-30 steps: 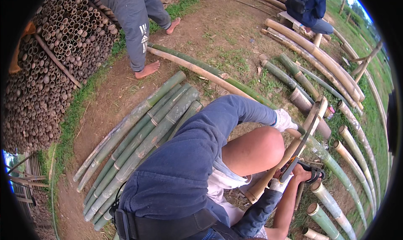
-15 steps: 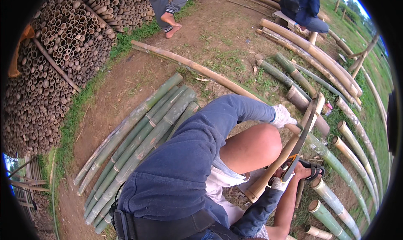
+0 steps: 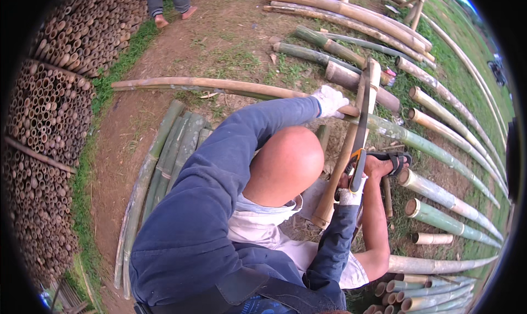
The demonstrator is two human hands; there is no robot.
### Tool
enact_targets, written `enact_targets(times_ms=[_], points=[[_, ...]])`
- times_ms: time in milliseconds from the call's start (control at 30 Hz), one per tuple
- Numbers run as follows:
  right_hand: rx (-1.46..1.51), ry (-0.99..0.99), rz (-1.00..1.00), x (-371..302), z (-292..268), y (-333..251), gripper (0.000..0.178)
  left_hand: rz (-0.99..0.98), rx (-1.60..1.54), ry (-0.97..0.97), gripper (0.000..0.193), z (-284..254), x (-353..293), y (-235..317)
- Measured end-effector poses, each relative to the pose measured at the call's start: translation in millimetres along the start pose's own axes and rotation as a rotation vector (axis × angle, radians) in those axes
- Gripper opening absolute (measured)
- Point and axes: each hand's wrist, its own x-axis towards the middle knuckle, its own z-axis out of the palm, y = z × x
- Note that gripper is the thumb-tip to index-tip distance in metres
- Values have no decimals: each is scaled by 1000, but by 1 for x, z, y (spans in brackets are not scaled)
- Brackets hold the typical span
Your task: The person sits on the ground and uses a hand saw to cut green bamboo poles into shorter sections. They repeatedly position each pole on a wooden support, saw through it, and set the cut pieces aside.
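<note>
Across bamboo (image 3: pixel 420 140), a handsaw (image 3: pixel 360 132)

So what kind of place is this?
It looks like an outdoor bamboo-cutting yard: there's a huge stack of cut bamboo, long bamboo poles on the ground, and a handsaw in the person's right hand.

Saw (image 3: pixel 359 134): one is counted.
Left grip (image 3: pixel 331 101), right grip (image 3: pixel 349 191): two grips are counted.
Worn sandal (image 3: pixel 399 161): one is seen.
Co-worker's bare feet (image 3: pixel 161 21): two are seen.
Short pale bamboo piece (image 3: pixel 433 239): one is counted.
Stacked bamboo (image 3: pixel 52 108): number cannot be reliably determined.
</note>
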Motion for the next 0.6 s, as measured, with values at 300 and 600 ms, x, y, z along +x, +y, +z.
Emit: enact_targets(times_ms=[300, 600], points=[[208, -47, 6, -35, 27, -33, 53, 52, 266, 37, 55, -4, 7, 7], [143, -39, -79, -45, 31, -61, 52, -115, -143, -171, 64, -10, 17, 5]])
